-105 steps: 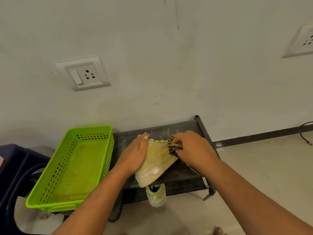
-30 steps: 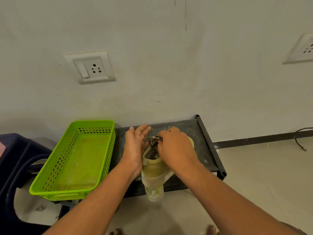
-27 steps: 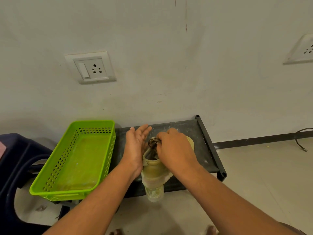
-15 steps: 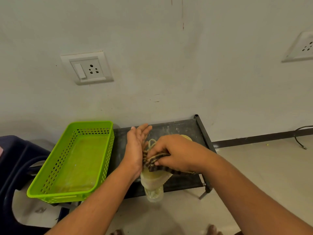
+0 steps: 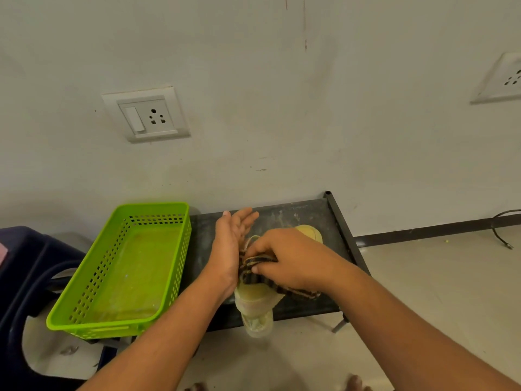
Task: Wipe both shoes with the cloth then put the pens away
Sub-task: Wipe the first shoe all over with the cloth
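A pale yellow shoe (image 5: 255,299) is set on the black rack (image 5: 282,218), heel at the near edge. The left hand (image 5: 229,249) is pressed flat against its side, fingers straight. A striped cloth (image 5: 298,292) is gripped by the right hand (image 5: 290,261) and laid over the shoe's top.

Pale wall (image 5: 282,108), tiled floor (image 5: 437,292)
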